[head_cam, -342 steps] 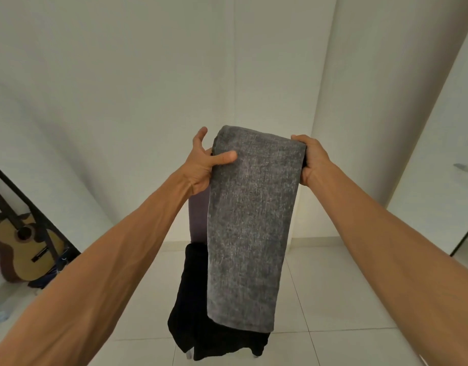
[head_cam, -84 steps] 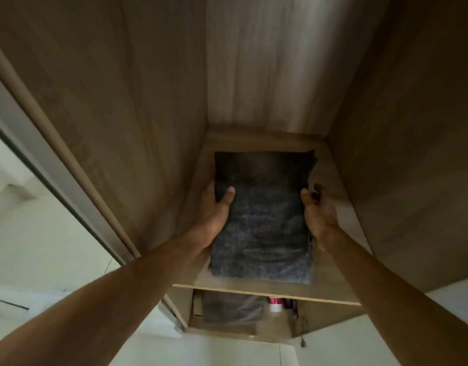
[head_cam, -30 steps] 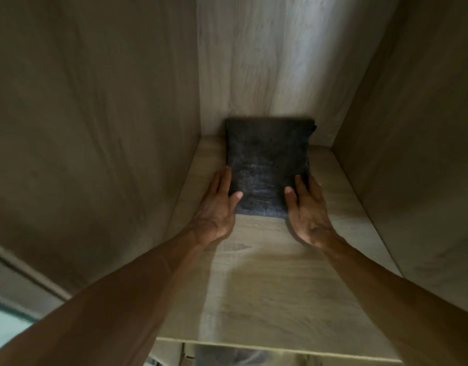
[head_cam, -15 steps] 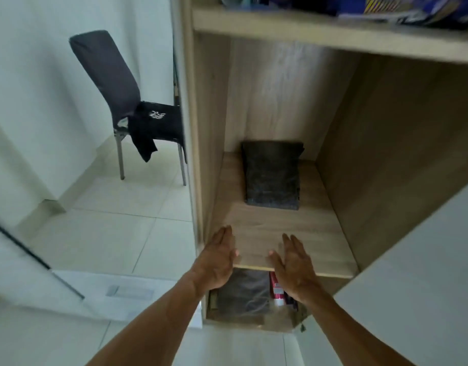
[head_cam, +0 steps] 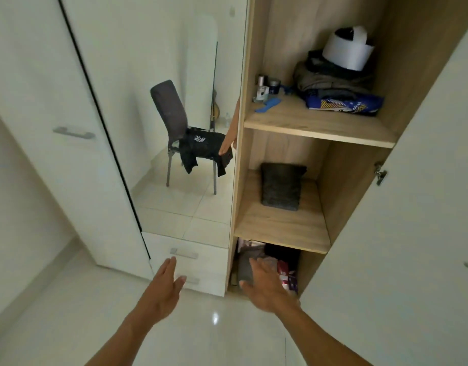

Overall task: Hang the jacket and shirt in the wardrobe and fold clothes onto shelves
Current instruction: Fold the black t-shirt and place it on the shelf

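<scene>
Fingers of left hand point(head_cam: 163, 293) and right hand point(head_cam: 266, 289) spread empty, since the folded garment point(head_cam: 281, 187) lies settled on its shelf point(head_cam: 275, 229).

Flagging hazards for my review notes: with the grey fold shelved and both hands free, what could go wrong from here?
The black garment, seen in the mirror, droops off the seat of the chair and might slide to the floor. The small bottles stand near the upper shelf front edge; a reach there could topple them. The open door stands close beside the right hand and could be bumped on turning.
</scene>
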